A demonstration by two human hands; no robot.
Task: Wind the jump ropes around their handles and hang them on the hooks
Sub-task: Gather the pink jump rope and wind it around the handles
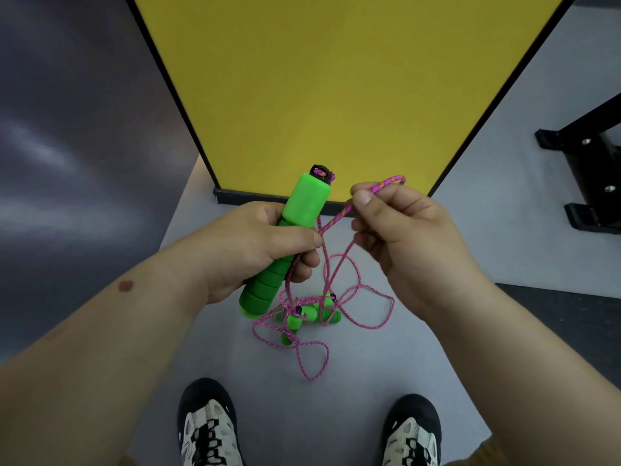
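Left hand [268, 243] wrapped round green handle [295, 223], held upright-tilted. Right hand [396, 227] pinching pink rope [379, 188] between thumb and forefinger, loop poking above. Rest of rope dangling onto floor [386, 381], tangled over more handles [312, 316] there.

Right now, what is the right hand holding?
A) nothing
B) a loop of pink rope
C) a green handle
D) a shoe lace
B: the right hand pinches a loop of the pink rope between thumb and fingers, while the green handle sits in the left hand.
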